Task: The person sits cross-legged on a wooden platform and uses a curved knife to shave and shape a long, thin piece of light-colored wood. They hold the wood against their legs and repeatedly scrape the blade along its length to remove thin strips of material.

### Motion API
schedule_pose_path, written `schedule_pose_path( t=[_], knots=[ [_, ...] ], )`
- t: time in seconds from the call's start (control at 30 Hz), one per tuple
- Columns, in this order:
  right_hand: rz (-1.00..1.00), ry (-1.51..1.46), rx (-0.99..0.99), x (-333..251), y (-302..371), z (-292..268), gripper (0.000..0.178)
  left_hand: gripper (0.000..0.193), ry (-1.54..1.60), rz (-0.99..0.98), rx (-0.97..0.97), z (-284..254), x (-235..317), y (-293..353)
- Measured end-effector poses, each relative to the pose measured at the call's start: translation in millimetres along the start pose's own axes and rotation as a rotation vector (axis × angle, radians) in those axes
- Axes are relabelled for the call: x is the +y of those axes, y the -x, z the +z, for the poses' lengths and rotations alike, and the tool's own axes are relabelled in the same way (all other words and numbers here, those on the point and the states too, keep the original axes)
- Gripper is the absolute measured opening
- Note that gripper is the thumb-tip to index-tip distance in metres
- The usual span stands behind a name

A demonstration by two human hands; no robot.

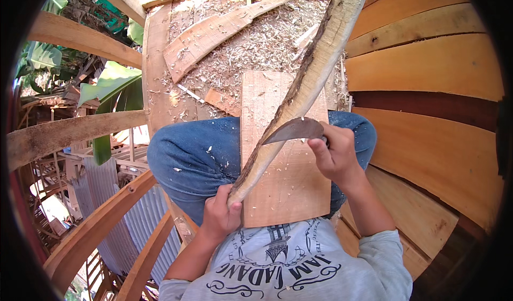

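My left hand point(220, 215) is closed round the lower end of a long, rough piece of wood point(315, 71), dark bark running along one edge. It slants up to the far right, over a flat wooden board point(286, 183) resting across my lap. My right hand point(340, 154) grips a knife with a broad curved blade point(294, 131); the handle is mostly hidden in my fingers. The blade lies across the middle of the wood, its tip pointing left over the bark edge.
Wood shavings point(240, 44) cover the floor ahead, around a shaped plank point(214, 36) and a small offcut point(223, 102). Wooden rails point(80, 130) stand at the left, above corrugated metal sheets point(141, 221) lower down. A plank wall point(422, 66) rises on the right.
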State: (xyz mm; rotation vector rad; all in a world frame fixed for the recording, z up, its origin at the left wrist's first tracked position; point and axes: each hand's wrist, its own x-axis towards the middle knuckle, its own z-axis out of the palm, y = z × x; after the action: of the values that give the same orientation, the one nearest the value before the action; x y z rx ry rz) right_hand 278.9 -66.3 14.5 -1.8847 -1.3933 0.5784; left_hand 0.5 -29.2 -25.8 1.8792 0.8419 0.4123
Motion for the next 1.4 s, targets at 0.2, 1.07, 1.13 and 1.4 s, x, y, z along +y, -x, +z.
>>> schedule_pose_path(
  t=[0.2, 1.07, 1.13, 1.4],
  knots=[
    [-0.307, 0.12, -0.187, -15, 12, 14, 0.033, 0.049, -0.003, 0.12, 0.047, 5, -9, 2],
    [-0.253, -0.106, 0.102, -11, 21, -2, 0.041, 0.054, 0.096, 0.015, 0.103, 3, 2, -4],
    [-0.367, 0.127, -0.135, -31, 18, 8, 0.036, 0.054, 0.066, 0.076, 0.134, 7, 2, -6],
    [-0.366, 0.19, -0.165, -22, 9, -9, 0.03, 0.046, 0.016, 0.044, 0.048, 1, -6, 9]
  ],
)
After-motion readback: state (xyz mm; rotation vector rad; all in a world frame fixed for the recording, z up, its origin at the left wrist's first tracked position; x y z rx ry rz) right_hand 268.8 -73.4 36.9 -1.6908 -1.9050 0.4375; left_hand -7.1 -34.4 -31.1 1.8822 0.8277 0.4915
